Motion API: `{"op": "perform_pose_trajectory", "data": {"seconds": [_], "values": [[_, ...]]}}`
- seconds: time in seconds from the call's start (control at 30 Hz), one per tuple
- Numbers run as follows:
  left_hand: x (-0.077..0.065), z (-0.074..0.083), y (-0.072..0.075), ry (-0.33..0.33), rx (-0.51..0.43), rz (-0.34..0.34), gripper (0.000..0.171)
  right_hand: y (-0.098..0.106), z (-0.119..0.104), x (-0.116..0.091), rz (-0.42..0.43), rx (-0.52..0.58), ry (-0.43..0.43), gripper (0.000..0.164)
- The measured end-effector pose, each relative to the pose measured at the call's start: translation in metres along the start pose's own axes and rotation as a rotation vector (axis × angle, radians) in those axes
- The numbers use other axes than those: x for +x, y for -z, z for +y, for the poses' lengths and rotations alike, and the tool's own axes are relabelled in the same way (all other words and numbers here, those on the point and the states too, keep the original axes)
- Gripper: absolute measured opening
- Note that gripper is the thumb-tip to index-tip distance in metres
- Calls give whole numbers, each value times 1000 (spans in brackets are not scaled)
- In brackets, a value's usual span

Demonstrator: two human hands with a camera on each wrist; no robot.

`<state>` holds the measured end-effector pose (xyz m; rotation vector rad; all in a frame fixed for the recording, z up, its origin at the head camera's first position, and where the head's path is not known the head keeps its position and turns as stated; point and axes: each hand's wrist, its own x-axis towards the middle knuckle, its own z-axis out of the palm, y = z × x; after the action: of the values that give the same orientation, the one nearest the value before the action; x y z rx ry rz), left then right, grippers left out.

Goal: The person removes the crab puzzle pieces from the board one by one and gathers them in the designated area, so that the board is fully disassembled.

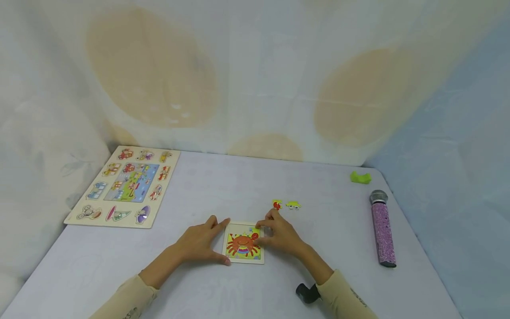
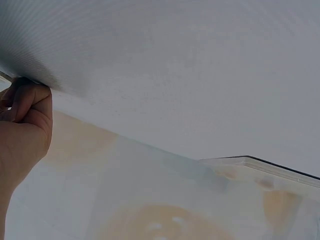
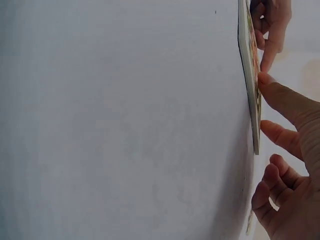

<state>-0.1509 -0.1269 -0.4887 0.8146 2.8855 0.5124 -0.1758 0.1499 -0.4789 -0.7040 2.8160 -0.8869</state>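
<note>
In the head view a small crab jigsaw puzzle [image 1: 243,243] in a pale wooden tray [image 1: 244,261] lies flat on the table. My left hand [image 1: 199,241] holds the tray's left side, index finger near the top corner and thumb at the bottom one. From the right, my right hand [image 1: 282,233] has thumb and index finger spread about a puzzle piece [image 1: 255,236] at the upper right of the picture. The right wrist view gives that thumb and index finger at the tray's edge [image 3: 249,75], other fingers curled. The left wrist view shows only part of my left hand [image 2: 27,117].
Two loose puzzle pieces, one red and yellow [image 1: 277,204] and one yellow [image 1: 293,205], lie beyond my right hand. A large picture board [image 1: 79,212] is at the left. On the right are a glittery microphone [image 1: 384,232], a green object [image 1: 360,178] and a black object [image 1: 307,293].
</note>
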Motion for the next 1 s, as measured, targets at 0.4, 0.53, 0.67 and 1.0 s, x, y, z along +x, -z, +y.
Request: {"op": "perform_pose_trajectory", "data": {"seconds": [0.4,0.53,0.67,1.0], "values": [[0,0,0,-4,-7,0,111,-6,1,1,35,19,32,32],[-1,0,0,-7,-10,-1,111,-3,1,-1,52,24,40,33],[0,0,0,-6,-7,-2,111,4,7,-3,77,26,34,32],[0,-1,-1,9,0,-12,112,27,38,-17,113,14,-39,32]]}}
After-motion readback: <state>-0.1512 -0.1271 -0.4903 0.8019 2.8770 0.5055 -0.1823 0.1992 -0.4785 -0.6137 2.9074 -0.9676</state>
